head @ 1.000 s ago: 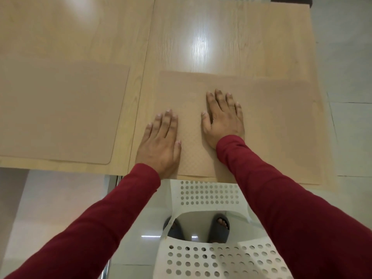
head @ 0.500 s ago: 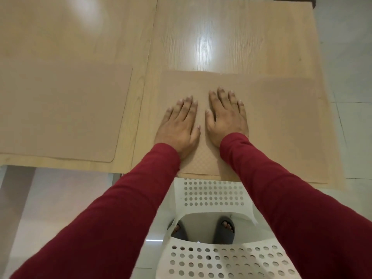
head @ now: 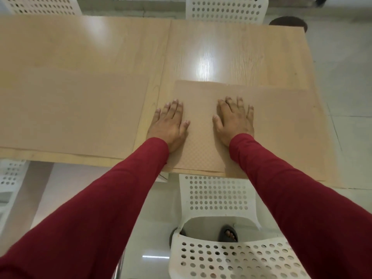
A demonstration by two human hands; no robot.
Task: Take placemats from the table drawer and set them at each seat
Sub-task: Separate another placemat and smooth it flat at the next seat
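Note:
A tan textured placemat [head: 281, 127] lies flat at the near right of the light wooden table [head: 221, 47], in front of the seat below me. Both palms press flat on it. My left hand [head: 170, 123] rests at the mat's left edge, fingers spread. A hand's width to its right, my right hand [head: 234, 119] lies on the mat's left half, fingers spread too. A second tan placemat [head: 70, 109] covers the near left of the table. No drawer is in view.
A white perforated plastic chair [head: 217, 198] stands tucked at the table's near edge under my arms; my sandalled foot [head: 228, 234] shows through it. Two more white chairs [head: 225, 9] stand at the far side, one [head: 10, 178] at the near left. Pale tiled floor lies to the right.
My hands, side by side on the mat half a second ago, have slid apart, the left one toward the mat's left edge. The camera has tilted up, revealing the far chairs.

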